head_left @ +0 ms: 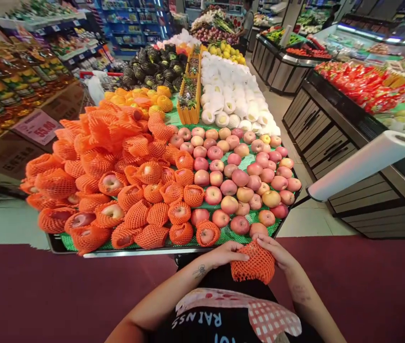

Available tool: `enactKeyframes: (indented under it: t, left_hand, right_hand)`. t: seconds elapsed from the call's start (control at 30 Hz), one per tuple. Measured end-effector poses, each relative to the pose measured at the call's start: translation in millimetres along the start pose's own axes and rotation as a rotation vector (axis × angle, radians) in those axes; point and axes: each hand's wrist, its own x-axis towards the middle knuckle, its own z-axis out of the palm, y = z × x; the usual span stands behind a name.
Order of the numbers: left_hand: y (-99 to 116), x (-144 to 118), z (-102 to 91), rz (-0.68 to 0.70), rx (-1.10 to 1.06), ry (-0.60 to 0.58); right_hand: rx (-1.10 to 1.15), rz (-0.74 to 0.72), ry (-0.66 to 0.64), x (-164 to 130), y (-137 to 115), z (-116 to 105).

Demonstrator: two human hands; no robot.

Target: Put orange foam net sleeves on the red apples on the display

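Observation:
Between my hands, close to my body at the display's front edge, is an orange foam net sleeve (pixel 253 264). My left hand (pixel 226 253) is closed on its left side, while my right hand (pixel 271 248) grips its upper right edge. Whether a fruit sits inside the sleeve I cannot tell. Just beyond my hands lie bare red apples (pixel 240 225) on green netting. To their left, apples in orange foam nets (pixel 150 214) are lined up, one netted apple (pixel 207 233) being nearest my left hand.
A heap of orange foam nets (pixel 105 128) covers the display's left side. White-netted fruit (pixel 231 90) and a yellow divider box (pixel 188 102) stand farther back. On the right, a roll of plastic bags (pixel 362 166) juts out before a dark produce stand (pixel 348 157). A person (pixel 248 24) stands far behind.

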Motion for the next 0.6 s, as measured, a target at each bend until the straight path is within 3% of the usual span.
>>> enactKeyframes:
  t: [0.17,0.3,0.43,0.6]
  left_hand:
    - [3.9,21.1,5.7,0.297,-0.283,0.187]
    - [9.6,27.8,12.2,0.431,-0.407,0.249]
    - [-4.8,38.3,14.6,0.319,-0.406,0.372]
    - [-32.5,65.1,-0.7,0.125,-0.452,0.766]
  right_hand:
    - [-0.196,0.044,-0.147,15.7,-8.3,-26.7]
    - [-0.48,-0.049,-0.039,40.9,-20.9,-41.6]
    - [-0.792,-0.086,0.146,75.7,-24.3,-53.2]
    - [-1.051,-0.047,0.249,105.9,-17.7,-55.1]
